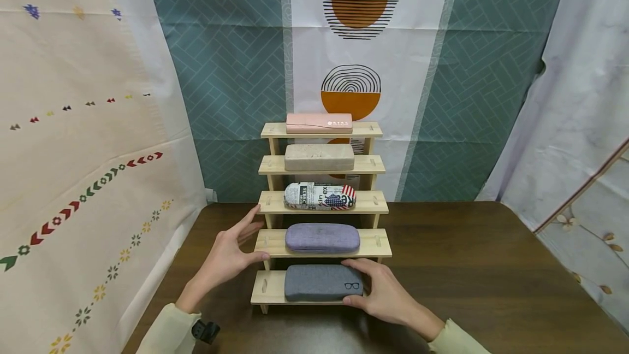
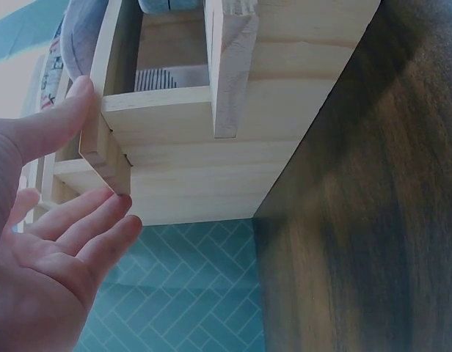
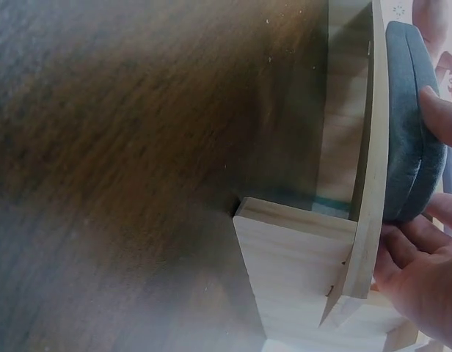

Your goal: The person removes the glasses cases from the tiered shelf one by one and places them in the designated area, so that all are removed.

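Note:
A grey glasses case (image 1: 319, 283) with a small spectacles print lies on the lowest step of a wooden tiered stand (image 1: 269, 287). My right hand (image 1: 385, 294) grips the case's right end, thumb in front and fingers behind; the right wrist view shows the thumb on the dark case (image 3: 409, 125) and fingers round its end. At the stand's left side is my left hand (image 1: 226, 255), its fingers fairly straight. In the left wrist view, that hand's thumb (image 2: 61, 121) touches a step's edge and its fingertips reach the step's end. On the step above lies a purple glasses case (image 1: 321, 237).
Higher steps carry a newspaper-print case (image 1: 319, 196), a beige case (image 1: 319, 157) and, on top, a pink case (image 1: 319, 123). Beneath the stand is a dark wooden table (image 1: 452, 266). Patterned cloths (image 1: 226, 70) hang behind and at both sides.

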Demonstrator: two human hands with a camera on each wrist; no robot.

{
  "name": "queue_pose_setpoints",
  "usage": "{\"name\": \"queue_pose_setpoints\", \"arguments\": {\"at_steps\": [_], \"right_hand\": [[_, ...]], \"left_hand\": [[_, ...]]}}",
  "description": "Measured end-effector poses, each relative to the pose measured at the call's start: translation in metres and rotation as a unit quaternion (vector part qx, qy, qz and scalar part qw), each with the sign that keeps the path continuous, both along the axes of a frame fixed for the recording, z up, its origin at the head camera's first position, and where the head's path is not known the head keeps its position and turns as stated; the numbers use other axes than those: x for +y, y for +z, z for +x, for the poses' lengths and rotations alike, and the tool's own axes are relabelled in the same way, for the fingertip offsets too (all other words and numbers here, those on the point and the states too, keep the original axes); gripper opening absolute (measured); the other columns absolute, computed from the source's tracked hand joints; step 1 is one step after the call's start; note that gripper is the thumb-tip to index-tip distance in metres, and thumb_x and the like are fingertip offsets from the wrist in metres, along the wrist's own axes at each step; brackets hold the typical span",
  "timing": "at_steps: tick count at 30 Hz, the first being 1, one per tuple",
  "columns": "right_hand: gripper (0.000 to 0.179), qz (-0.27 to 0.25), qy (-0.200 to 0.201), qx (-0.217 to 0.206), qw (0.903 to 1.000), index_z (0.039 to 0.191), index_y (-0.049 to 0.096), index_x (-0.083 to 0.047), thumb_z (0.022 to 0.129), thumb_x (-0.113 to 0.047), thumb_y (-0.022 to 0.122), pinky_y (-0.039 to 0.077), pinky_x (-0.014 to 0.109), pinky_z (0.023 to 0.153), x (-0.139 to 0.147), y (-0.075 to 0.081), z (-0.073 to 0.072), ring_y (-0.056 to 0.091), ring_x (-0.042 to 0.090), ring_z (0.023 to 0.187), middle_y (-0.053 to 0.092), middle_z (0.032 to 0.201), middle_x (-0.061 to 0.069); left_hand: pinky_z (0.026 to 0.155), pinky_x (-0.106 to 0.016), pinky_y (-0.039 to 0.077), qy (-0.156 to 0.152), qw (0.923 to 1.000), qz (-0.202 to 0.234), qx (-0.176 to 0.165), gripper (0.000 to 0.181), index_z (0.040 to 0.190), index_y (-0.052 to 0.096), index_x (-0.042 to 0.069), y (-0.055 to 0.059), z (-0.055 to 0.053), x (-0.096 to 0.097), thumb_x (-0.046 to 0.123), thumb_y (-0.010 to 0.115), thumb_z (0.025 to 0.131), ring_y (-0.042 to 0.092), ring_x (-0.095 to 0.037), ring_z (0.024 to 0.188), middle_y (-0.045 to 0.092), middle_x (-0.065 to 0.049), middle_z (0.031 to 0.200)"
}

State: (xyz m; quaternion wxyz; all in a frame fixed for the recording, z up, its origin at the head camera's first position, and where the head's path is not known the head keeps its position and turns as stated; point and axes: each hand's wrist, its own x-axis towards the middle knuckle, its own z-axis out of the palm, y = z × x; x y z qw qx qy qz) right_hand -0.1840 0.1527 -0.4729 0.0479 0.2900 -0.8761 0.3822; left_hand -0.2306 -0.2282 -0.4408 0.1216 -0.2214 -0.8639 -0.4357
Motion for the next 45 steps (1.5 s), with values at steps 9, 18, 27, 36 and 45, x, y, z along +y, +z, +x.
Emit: {"name": "queue_pose_setpoints", "arguments": {"at_steps": [9, 18, 27, 36, 45], "right_hand": [[0.065, -0.01, -0.011, -0.021, 0.9997, 0.138, 0.068, -0.019, 0.081, -0.037, 0.094, 0.054, 0.038, 0.098, 0.0002, 0.0002, 0.0018, 0.063, 0.016, 0.115, 0.067, 0.133, -0.005], [0.063, -0.03, -0.017, -0.039, 0.9986, 0.136, 0.069, -0.021, 0.081, -0.036, 0.094, 0.053, 0.034, 0.092, -0.0022, -0.0021, 0.0014, 0.063, 0.014, 0.108, 0.067, 0.131, -0.006], [0.063, -0.034, -0.024, -0.041, 0.9983, 0.135, 0.069, -0.02, 0.079, -0.034, 0.095, 0.053, 0.034, 0.093, -0.0029, -0.0017, 0.0028, 0.063, 0.015, 0.108, 0.067, 0.13, -0.005], [0.066, -0.028, -0.025, -0.056, 0.9977, 0.137, 0.068, -0.017, 0.08, -0.037, 0.095, 0.053, 0.038, 0.096, -0.0039, 0.0004, 0.0013, 0.063, 0.018, 0.116, 0.066, 0.135, -0.003], [0.066, -0.025, -0.026, -0.058, 0.9977, 0.137, 0.069, -0.016, 0.08, -0.037, 0.095, 0.053, 0.037, 0.095, -0.0047, -0.0012, 0.001, 0.063, 0.017, 0.114, 0.066, 0.135, -0.002]], "left_hand": [[0.103, -0.053, 0.054, 0.001, 1.0, 0.007, -0.006, 0.111, 0.166, 0.036, 0.023, -0.0003, 0.0004, -0.001, 0.015, 0.098, 0.075, 0.064, -0.04, 0.126, 0.068, -0.019, 0.136], [0.103, -0.052, 0.054, -0.001, 0.9999, 0.014, -0.008, 0.108, 0.165, 0.039, 0.023, -0.0013, 0.0003, -0.0016, 0.018, 0.098, 0.075, 0.066, -0.038, 0.125, 0.068, -0.019, 0.135], [0.104, -0.051, 0.053, -0.004, 0.9996, 0.022, -0.015, 0.108, 0.165, 0.039, 0.023, -0.0027, 0.0, -0.002, 0.016, 0.098, 0.075, 0.065, -0.038, 0.125, 0.068, -0.02, 0.136], [0.104, -0.051, 0.053, -0.008, 0.9995, 0.026, -0.019, 0.107, 0.165, 0.039, 0.022, 0.0003, -0.0012, -0.0016, 0.015, 0.097, 0.076, 0.065, -0.038, 0.125, 0.068, -0.021, 0.135], [0.104, -0.052, 0.053, -0.005, 0.9992, 0.025, -0.03, 0.108, 0.166, 0.038, 0.023, -0.0009, -0.0008, -0.0016, 0.013, 0.097, 0.076, 0.065, -0.039, 0.126, 0.067, -0.021, 0.136]]}}
